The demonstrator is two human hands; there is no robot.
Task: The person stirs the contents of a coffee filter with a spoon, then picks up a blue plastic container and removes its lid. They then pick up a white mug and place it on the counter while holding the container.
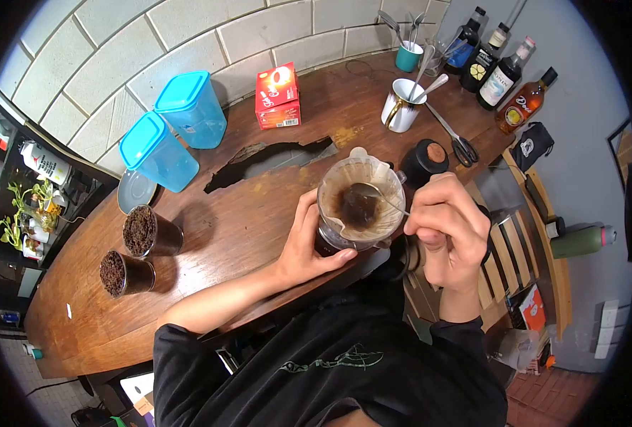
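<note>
- The spoon [367, 190] is pinched by its handle between the thumb and fingers of the right hand [452, 226], probably so that its tip can be steered lightly.
- The dripper [326, 196], near the bench's [237, 235] front edge, is clasped low at its side by the curled left hand [300, 252], presumably for steadiness.
- Inside it, dark wet coffee [358, 212] is held by a pleated paper filter [358, 158].
- Two filled glasses [160, 235] are set well apart to the left, seemingly clear of both elbows.

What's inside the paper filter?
In the paper filter there's dark brown stuff, probably coffee, and part of a spoon held by the right hand. The dark stuff hides the bottom.
</note>
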